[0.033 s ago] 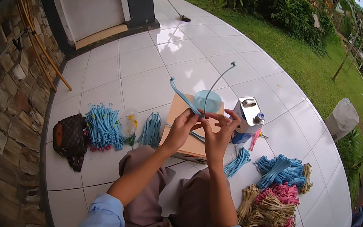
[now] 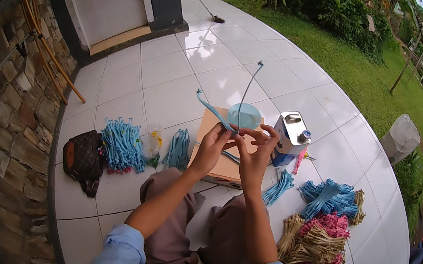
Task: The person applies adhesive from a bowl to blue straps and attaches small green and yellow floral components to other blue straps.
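Above a cardboard box, my left hand is closed in a pinch on a light-blue strap with a small knobbed end, its loose part rising up and to the left. My right hand pinches at the same spot, fingertips nearly touching the left ones. From between them a thin blue strand stands up, dark at its tip. Whether it is a second strap or the same one edge-on, I cannot tell. A pale-blue bowl sits on the box behind my hands. Another blue strap lies on the box, partly hidden by my fingers.
A metal can stands right of the box, beside a pink-handled tool. Blue bundles, tan bundles and pink bundles lie at the right. At the left are a brown bag and more blue straps.
The tip of the thin upright strand has swung left and slightly up. The other strap's loose end has shifted a little left. Both hands keep their pinch.
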`<action>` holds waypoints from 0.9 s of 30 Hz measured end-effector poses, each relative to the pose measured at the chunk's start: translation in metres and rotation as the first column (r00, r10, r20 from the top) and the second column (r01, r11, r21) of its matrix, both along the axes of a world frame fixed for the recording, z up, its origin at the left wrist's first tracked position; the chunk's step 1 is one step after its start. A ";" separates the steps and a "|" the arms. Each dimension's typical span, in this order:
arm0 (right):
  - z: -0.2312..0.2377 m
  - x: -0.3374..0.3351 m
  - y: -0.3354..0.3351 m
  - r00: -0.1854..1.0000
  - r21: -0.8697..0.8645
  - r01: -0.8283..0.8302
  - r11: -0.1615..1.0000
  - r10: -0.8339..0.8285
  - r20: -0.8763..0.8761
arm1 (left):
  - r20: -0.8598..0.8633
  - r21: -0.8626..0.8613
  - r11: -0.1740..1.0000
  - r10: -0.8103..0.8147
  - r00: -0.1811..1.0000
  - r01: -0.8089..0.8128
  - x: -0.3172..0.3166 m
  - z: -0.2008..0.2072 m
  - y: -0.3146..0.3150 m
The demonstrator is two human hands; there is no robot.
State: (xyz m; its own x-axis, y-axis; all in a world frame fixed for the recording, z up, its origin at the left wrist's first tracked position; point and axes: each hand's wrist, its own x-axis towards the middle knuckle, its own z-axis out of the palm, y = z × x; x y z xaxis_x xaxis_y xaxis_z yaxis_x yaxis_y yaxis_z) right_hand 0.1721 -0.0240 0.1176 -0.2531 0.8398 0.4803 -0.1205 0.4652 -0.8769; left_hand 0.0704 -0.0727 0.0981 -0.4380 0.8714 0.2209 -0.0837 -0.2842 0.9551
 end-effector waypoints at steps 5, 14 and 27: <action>-0.013 -0.018 0.004 0.986 0.026 -0.019 0.999 0.014 0.168 | -0.027 -0.089 0.981 0.168 0.985 -0.169 -0.047 0.033 -0.028; -0.012 -0.127 -0.005 0.861 0.159 -0.488 0.858 0.444 0.249 | -0.672 0.101 0.690 0.578 0.462 -0.717 -0.147 0.007 -0.084; -0.259 -0.285 -0.046 0.959 -0.763 -0.109 0.637 0.269 0.088 | 0.091 -0.452 0.738 0.596 0.798 -0.500 -0.253 -0.230 -0.027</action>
